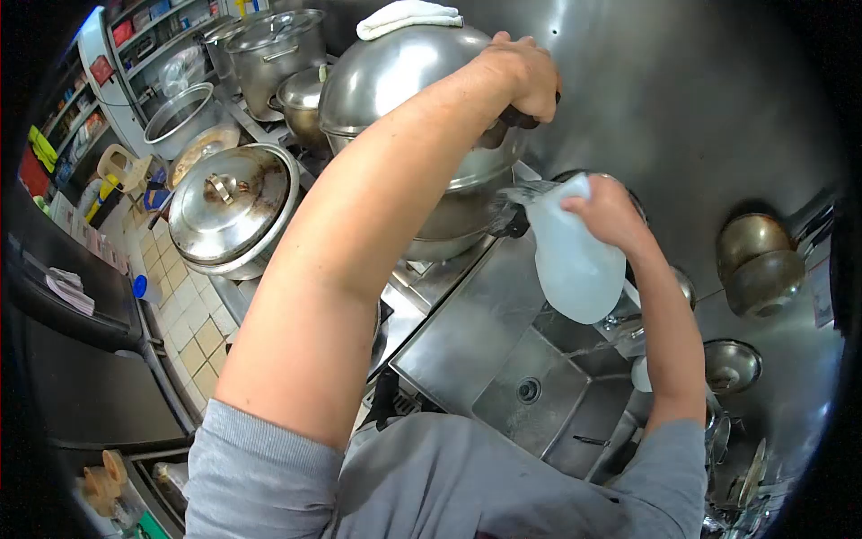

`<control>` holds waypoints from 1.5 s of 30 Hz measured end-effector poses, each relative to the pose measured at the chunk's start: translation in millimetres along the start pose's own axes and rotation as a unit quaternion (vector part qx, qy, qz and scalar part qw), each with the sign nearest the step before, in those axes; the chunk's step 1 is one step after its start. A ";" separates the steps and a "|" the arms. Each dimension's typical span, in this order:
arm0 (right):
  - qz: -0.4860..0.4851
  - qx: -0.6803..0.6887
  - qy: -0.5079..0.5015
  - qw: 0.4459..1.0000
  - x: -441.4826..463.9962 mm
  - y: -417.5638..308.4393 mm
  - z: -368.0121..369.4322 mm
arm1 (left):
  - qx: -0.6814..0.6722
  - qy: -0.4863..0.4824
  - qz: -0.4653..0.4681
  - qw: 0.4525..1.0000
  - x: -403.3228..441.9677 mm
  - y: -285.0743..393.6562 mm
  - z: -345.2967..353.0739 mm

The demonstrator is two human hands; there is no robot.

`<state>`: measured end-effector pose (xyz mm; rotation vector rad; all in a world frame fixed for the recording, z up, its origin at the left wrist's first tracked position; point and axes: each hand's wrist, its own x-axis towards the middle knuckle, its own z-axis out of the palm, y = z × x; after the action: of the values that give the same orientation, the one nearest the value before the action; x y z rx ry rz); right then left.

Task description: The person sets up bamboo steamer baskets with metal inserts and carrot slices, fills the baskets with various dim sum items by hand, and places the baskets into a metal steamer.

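My left hand reaches up and across, closed round a dark handle on the side of a large metal steamer. Its domed lid has a folded white cloth on top. In my right hand is a translucent white plastic jug, tilted with its mouth toward the steamer. Clear water runs from the jug's mouth at the steamer's side. Where the water lands inside is hidden.
Below the jug is a steel sink with a drain. Left of the steamer stand a lidded pot, a tall stockpot and a metal basin. Pans hang on the right wall. Shelves stand at the far left.
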<state>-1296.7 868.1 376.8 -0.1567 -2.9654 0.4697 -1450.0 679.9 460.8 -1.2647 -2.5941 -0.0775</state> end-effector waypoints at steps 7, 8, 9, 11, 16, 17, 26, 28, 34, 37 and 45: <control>0.006 -0.226 -0.096 0.969 48.1 -56.7 21.2 | -0.014 -0.013 -0.008 1.000 -1.1 -5.8 -4.4; 0.006 -0.228 -0.097 0.969 49.1 -60.7 24.2 | -0.016 -0.012 -0.009 1.000 -1.5 -6.4 -4.3; -0.014 -0.285 -0.104 0.953 50.5 -63.4 27.5 | -0.016 -0.018 -0.010 1.000 -2.1 -6.5 -5.7; -0.033 -0.344 -0.110 0.932 51.7 -64.7 30.9 | -0.017 -0.023 -0.010 1.000 -3.9 -6.9 -7.3; -0.091 -0.403 -0.013 0.911 56.9 -62.1 27.4 | -0.036 -0.013 -0.010 0.999 -1.8 -8.0 -5.0; -0.091 -0.403 -0.013 0.911 59.3 -60.5 28.6 | -0.037 -0.013 -0.009 0.999 -0.8 -8.6 -3.5; -0.168 -0.447 -0.017 0.878 61.5 -76.1 35.0 | -0.023 0.012 -0.015 1.000 3.4 -6.6 0.9; -0.164 -0.438 -0.021 0.884 58.7 -74.6 41.8 | -0.027 -0.009 -0.010 1.000 1.8 -5.1 -1.5; -0.055 -0.273 0.082 0.957 36.5 -46.0 57.2 | 0.006 0.004 -0.001 1.000 3.8 12.7 13.6; 0.028 -0.127 0.136 0.982 10.5 0.0 61.8 | 0.016 0.010 0.005 1.000 -7.9 33.5 28.9; 0.361 0.137 0.061 0.920 -203.4 273.5 251.4 | 0.086 -0.035 0.029 0.995 -29.7 93.9 104.0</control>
<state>-1111.5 1026.4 30.4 -1.2122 -2.5873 0.9005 -1380.2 731.8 347.0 -1.2991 -2.5565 0.2016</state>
